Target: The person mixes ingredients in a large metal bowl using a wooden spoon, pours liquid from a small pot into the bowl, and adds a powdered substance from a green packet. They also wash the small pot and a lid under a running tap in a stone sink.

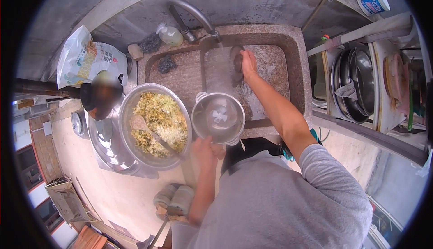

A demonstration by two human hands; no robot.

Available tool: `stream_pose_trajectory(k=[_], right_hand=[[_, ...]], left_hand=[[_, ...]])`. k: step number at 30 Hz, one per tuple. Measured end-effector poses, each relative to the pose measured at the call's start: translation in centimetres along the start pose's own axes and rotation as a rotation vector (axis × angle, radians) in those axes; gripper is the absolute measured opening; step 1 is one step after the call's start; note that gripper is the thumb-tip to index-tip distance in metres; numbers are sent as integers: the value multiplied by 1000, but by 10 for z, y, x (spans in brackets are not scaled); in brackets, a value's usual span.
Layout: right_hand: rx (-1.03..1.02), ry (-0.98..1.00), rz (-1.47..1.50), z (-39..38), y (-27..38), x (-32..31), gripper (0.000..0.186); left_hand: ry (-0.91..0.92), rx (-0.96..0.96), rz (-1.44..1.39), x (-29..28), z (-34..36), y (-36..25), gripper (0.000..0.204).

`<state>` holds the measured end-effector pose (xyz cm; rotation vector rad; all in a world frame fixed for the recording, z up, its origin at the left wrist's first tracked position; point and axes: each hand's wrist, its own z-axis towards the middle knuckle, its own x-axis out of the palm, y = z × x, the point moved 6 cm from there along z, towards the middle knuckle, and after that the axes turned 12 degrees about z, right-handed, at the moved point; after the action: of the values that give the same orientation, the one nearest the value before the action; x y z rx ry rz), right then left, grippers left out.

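Observation:
My left hand (pixel 206 153), slightly blurred, is closed at the near rim of a silver metal pot (pixel 198 107). The pot has small loop handles and hangs over the front of the stone sink (pixel 295 68), its pale inside facing up. Inside the sink, my right hand (pixel 249 64) grips a dark, rounded thing (pixel 236 65), seen nearly edge-on beside the tap (pixel 198 9); its kind is unclear. Left of the pot, a large metal basin (pixel 155 86) holds yellowish, crumbly food with a wooden spoon (pixel 155 136) lying in it.
A soap bottle (pixel 170 35) and dark scrubbers (pixel 167 64) are at the sink's left. Beyond the basin sit a white bag (pixel 97 59) and a shiny metal lid (pixel 108 145). A rack with pans (pixel 361 77) stands at the right, below a tub (pixel 373 2).

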<state>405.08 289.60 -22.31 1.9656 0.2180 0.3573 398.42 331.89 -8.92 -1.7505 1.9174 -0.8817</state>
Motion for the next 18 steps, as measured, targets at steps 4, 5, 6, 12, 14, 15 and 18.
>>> stream_pose_trajectory(k=[4, 5, 6, 12, 14, 15, 18], right_hand=[[-88, 22, 31, -29, 82, -56, 52], [-198, 17, 43, -27, 111, -86, 54], [-256, 30, 103, -44, 142, -95, 53], [-316, -69, -640, -54, 123, -204, 56], [-256, -161, -892, -57, 96, -236, 59], [-423, -216, -720, -67, 97, -261, 60], [-394, -111, -504, -110, 112, -252, 59]], left_hand=[[54, -3, -33, -5, 3, -8, 4], [74, -8, -34, 5, 6, -11, 4], [89, -7, -33, 9, 7, -13, 4], [370, -75, -117, 33, 17, -4, 2], [287, -65, -26, 57, 24, -6, 2], [261, -62, 29, 74, 26, -6, 2], [214, 111, 301, 76, 46, 16, 13]])
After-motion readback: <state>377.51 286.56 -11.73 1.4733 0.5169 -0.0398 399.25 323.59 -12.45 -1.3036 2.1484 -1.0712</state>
